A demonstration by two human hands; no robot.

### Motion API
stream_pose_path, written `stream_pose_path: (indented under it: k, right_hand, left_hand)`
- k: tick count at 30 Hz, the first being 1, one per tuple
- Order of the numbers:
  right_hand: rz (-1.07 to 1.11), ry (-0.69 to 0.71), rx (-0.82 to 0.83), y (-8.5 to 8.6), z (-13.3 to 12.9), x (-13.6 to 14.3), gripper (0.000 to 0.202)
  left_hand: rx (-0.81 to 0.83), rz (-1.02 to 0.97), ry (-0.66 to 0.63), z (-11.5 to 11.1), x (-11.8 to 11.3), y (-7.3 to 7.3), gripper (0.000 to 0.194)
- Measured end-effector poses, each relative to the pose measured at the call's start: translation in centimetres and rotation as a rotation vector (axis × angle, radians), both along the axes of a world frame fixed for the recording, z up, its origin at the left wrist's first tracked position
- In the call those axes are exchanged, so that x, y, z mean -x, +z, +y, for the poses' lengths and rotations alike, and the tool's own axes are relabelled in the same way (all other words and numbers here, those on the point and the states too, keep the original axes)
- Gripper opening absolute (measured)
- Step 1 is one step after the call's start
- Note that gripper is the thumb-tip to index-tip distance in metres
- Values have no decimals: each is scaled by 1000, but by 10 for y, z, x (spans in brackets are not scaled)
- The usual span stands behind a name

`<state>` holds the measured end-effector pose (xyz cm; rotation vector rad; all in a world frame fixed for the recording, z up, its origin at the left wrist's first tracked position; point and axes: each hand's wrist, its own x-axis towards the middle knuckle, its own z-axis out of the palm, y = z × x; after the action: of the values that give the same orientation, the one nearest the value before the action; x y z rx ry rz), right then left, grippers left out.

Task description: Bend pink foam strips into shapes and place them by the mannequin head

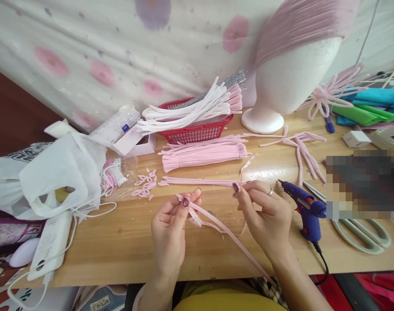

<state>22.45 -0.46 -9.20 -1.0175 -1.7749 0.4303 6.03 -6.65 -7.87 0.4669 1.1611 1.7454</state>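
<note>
Near the table's front, my left hand (172,229) pinches one end of a pink fuzzy strip (231,235) between thumb and fingers. The strip slants down to the right and passes under my right wrist. My right hand (268,216) is raised to the right, its thumb and fingers curled close together; whatever it may hold is too small to make out. A pink measuring tape (212,226) curves on the table between the hands. Behind them lie thin pink stems (200,181) and a thick pink bundle (205,154). Small pink loops (146,185) sit to the left.
A blue glue gun (308,211) and large scissors (361,235) lie at the right. Behind stand a red basket (198,131) of stems and a white foam head (290,82). A white plastic bag (59,172) and power strip (52,244) are at the left.
</note>
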Motion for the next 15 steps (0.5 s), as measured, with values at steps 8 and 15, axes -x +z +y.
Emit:
stream_pose_path:
  k: [8, 15]
  right_hand:
    - [157, 353, 466, -1, -22, 21, 11]
    - [308, 388, 537, -5, -35, 40, 17]
  left_hand:
    - [35, -11, -35, 1, -2, 2, 15]
    - [61, 127, -11, -3, -6, -2, 20]
